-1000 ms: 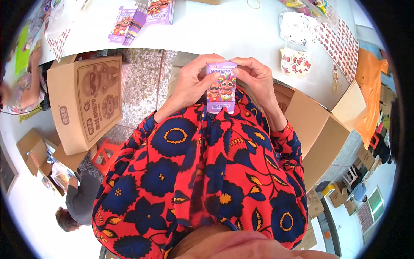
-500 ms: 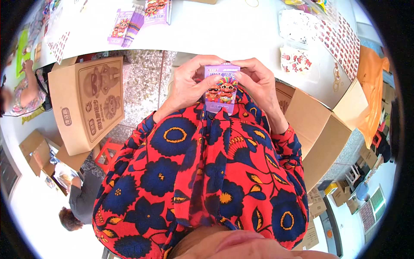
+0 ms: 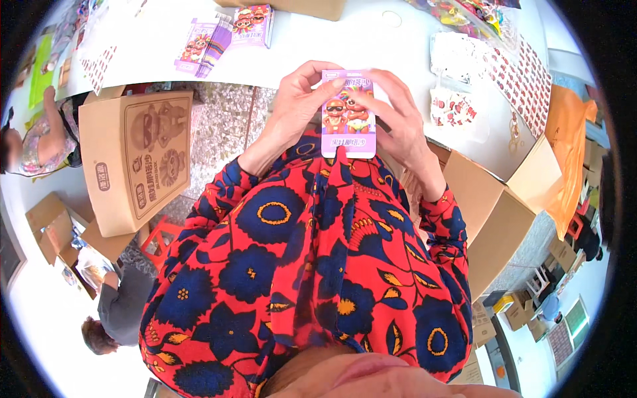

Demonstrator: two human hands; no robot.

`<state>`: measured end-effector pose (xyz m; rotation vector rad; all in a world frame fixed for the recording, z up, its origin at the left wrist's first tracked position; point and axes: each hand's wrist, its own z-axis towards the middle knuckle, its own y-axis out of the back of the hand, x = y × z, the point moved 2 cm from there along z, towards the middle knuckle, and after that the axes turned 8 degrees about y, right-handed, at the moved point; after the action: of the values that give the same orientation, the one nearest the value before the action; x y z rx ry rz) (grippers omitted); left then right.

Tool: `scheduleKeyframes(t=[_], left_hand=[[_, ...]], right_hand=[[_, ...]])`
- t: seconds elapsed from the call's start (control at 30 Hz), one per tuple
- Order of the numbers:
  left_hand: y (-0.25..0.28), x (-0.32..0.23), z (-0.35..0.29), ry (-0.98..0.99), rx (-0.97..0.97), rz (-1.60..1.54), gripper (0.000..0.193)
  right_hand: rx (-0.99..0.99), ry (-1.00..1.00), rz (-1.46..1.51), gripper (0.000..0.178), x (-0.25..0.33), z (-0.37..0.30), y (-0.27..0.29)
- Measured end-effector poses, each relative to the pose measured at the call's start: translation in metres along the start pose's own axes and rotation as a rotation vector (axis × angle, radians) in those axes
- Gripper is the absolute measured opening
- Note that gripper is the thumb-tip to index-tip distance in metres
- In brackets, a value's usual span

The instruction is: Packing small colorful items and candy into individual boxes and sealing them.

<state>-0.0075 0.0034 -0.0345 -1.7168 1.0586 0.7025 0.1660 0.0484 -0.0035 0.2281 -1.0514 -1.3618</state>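
Note:
A small purple carton [image 3: 348, 126] with two cartoon figures on its front is held upright in front of my chest, at the near edge of the white table. My left hand [image 3: 293, 109] grips its upper left side, thumb laid across the front. From the other side my right hand [image 3: 400, 119] holds the upper right, its thumb and fingers around the edge. The carton's back and the fingertips behind it are hidden. Beyond it on the table lie a fanned stack of flat purple cartons [image 3: 213, 48] and a neater purple stack [image 3: 255, 25].
A large printed cardboard box [image 3: 136, 159] stands to my left, an open cardboard box [image 3: 491, 219] to my right. On the table's right lie clear bags of small red-printed pieces [image 3: 454, 106] and a sticker sheet [image 3: 531, 86]. Other people are at the left.
The carton has tipped so its front shows more fully, and it looks wider and flatter. My right fingers have shifted along its right edge. The view has shifted slightly.

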Motion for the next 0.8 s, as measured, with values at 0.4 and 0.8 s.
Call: scheduleKeyframes(t=[0.4,0.8], left_hand=[[-0.007,-0.034,0.002,0.007,0.240,0.204,0.055],[-0.007,-0.025,0.009,-0.049,0.320,0.175,0.041]], right_hand=[[-0.042,-0.455,0.395,0.037,-0.013,0.023,0.009],[-0.004,-0.529,0.536,0.029,-0.014,0.034,0.010]])
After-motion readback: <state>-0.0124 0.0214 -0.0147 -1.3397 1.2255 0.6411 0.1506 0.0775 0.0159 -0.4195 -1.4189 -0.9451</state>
